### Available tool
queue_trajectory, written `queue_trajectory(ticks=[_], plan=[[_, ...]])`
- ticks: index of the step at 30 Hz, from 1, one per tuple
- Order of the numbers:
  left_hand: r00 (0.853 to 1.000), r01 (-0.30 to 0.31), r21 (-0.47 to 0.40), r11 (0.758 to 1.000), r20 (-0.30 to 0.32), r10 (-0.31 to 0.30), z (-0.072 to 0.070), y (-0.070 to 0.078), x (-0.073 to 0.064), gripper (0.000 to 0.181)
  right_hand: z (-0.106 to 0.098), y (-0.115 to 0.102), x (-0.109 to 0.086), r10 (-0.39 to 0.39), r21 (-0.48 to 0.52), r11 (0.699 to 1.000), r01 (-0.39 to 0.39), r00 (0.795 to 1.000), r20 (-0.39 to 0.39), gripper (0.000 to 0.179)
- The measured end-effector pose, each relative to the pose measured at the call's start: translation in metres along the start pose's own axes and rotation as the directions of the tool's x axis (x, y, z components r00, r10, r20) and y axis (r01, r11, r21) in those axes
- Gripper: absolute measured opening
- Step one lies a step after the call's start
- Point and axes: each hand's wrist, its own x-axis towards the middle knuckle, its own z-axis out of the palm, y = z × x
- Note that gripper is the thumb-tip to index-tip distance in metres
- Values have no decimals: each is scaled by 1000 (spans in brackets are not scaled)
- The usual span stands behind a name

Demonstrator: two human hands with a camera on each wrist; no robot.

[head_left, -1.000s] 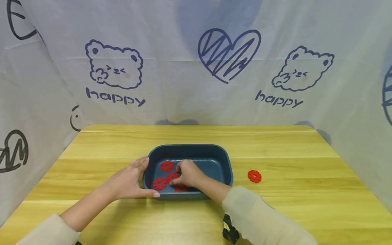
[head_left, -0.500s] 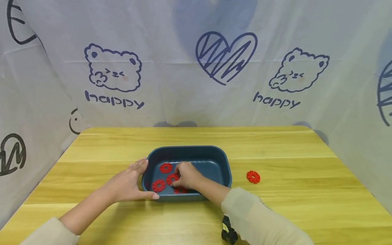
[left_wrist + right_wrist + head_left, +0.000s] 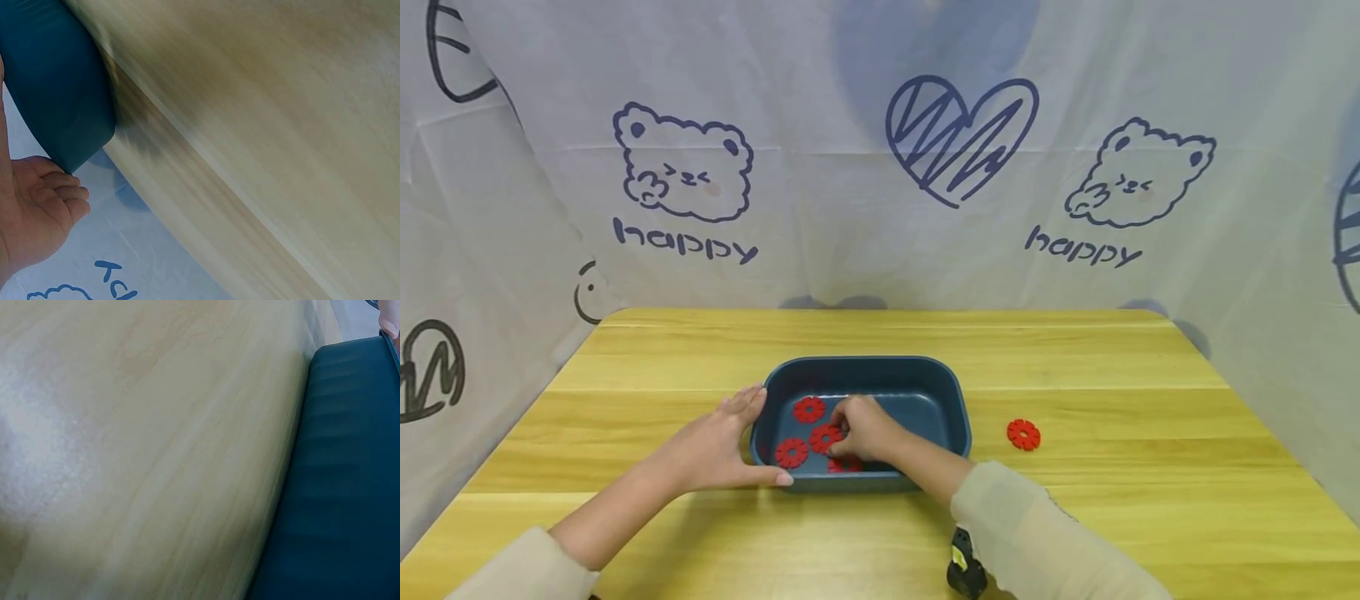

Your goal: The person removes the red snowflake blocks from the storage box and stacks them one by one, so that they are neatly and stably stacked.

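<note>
In the head view a dark blue rectangular tray [image 3: 917,480] stands on the table. My left hand [image 3: 722,446] holds its left end, thumb along the near rim and fingers at the far left side. The left wrist view shows those fingers [image 3: 62,187] bent at the tray's corner. My right hand [image 3: 868,429] reaches into the tray, thumb and finger pinching the right edge of a red notched plastic disc [image 3: 823,439]. Two more red discs lie to its left, one far [image 3: 808,409] and one near [image 3: 791,452]. Another disc [image 3: 844,464] is partly hidden under the right hand.
A single red notched disc [image 3: 1023,434] lies on the wooden table [image 3: 1112,500] right of the tray. A white cloth [image 3: 835,208] with drawn bears and a heart hangs behind and at both sides. A black device [image 3: 966,567] sits below the right sleeve.
My right thumb and finger have drawn slightly right, so more of the disc beside them shows. The left hand and tray stay in place.
</note>
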Motion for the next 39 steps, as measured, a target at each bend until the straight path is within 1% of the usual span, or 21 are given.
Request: queue_trajectory(ticks=[7, 15, 23, 25, 29, 34, 39], plan=[[1000, 7, -5, 1000, 6, -7, -1, 0, 0, 113, -1, 1, -1, 2, 4, 1000, -2, 1000, 20, 29], [1000, 4, -6, 1000, 0, -4, -1, 0, 0, 113, -1, 4, 0, -20, 35, 999, 20, 1000, 6, 23], [1000, 2, -3, 1000, 5, -2, 0, 1, 0, 113, -2, 3, -1, 11, 32, 999, -11, 1000, -2, 23], [1000, 3, -1, 1000, 6, -3, 0, 1, 0, 114, -4, 3, -2, -5, 36, 999, 5, 1000, -12, 22], [1000, 5, -1, 1000, 9, -5, 0, 1, 0, 114, -12, 5, -6, -60, 55, 997, 63, 997, -49, 19], [1000, 9, 0, 1000, 8, -9, -1, 1, 1, 115, -22, 11, -11, -128, 50, 990, 134, 986, -109, 20], [1000, 12, -1, 1000, 10, -12, -2, 1, 1, 115, -31, 14, -17, -158, 55, 984, 168, 976, -150, 22]])
